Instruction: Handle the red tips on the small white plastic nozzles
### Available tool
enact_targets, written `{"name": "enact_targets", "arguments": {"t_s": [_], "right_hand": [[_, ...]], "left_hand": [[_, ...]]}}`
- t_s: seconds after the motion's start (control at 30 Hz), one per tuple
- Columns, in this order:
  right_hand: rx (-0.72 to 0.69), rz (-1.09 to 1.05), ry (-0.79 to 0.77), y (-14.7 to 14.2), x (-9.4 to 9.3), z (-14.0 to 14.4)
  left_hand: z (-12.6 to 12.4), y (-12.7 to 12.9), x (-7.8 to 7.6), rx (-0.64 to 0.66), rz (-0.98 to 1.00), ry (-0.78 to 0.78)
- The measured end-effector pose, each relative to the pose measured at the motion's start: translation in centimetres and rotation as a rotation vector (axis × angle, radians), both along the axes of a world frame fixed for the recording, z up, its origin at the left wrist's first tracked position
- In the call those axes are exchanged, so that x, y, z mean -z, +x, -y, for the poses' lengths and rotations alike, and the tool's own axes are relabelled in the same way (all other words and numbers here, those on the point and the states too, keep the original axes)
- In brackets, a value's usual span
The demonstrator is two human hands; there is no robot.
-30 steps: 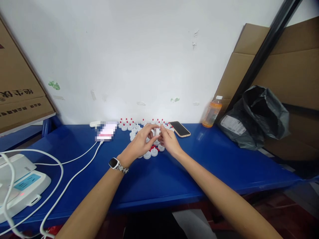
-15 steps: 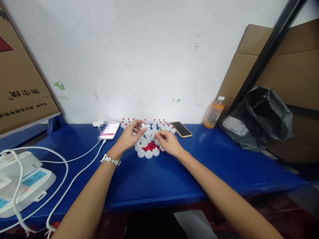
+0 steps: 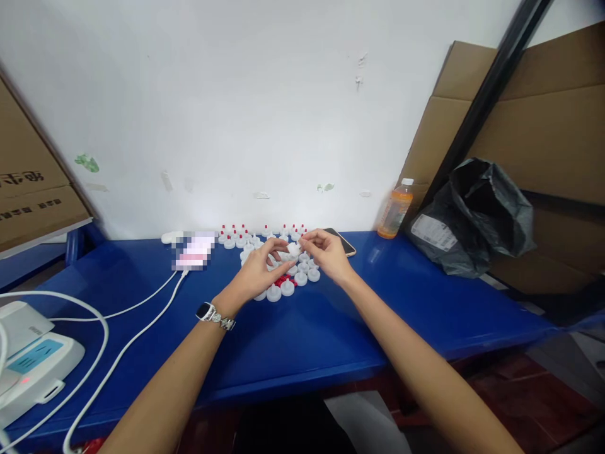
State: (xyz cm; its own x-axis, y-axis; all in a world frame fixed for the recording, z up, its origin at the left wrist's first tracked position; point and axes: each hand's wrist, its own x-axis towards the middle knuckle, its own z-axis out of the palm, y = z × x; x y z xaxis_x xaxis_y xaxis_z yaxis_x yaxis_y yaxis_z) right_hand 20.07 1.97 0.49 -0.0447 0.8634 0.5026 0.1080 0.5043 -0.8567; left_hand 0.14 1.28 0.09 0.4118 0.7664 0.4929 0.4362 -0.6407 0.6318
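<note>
Several small white caps (image 3: 280, 291) lie on the blue table (image 3: 293, 340), around a little heap of red tips (image 3: 283, 279). A row of caps with red tips fitted (image 3: 236, 238) stands along the wall. My right hand (image 3: 326, 255) pinches one white cap (image 3: 293, 250) above the pile. My left hand (image 3: 258, 274), with a watch on its wrist, reaches over the loose caps, and its fingers meet the same cap.
A phone (image 3: 196, 251) on a white cable lies left of the caps, another phone (image 3: 344, 243) behind my right hand. An orange drink bottle (image 3: 396, 209) and a black plastic bag (image 3: 475, 217) stand right. A white device (image 3: 28, 362) sits at the left edge, cardboard on both sides.
My left hand came back from the row by the wall to the middle. My right hand rose from the pile with a white cap, and both hands now meet over it.
</note>
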Motion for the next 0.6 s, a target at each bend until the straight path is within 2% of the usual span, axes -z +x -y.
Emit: {"name": "enact_targets", "arguments": {"t_s": [0.13, 0.3, 0.4, 0.6], "right_hand": [[0.265, 0.125, 0.072, 2.1, 0.1, -0.9], [0.473, 0.406, -0.042, 3.8, 0.9, -1.7], [0.493, 0.497, -0.081, 4.2, 1.8, -2.5], [0.411, 0.554, -0.132, 4.1, 3.1, -3.7]], "left_hand": [[0.0, 0.3, 0.3, -0.002, -0.055, 0.036], [0.4, 0.7, 0.1, 0.014, -0.095, 0.039], [0.6, 0.9, -0.2, 0.024, -0.106, 0.043], [0.5, 0.8, -0.3, 0.047, -0.128, 0.041]]}}
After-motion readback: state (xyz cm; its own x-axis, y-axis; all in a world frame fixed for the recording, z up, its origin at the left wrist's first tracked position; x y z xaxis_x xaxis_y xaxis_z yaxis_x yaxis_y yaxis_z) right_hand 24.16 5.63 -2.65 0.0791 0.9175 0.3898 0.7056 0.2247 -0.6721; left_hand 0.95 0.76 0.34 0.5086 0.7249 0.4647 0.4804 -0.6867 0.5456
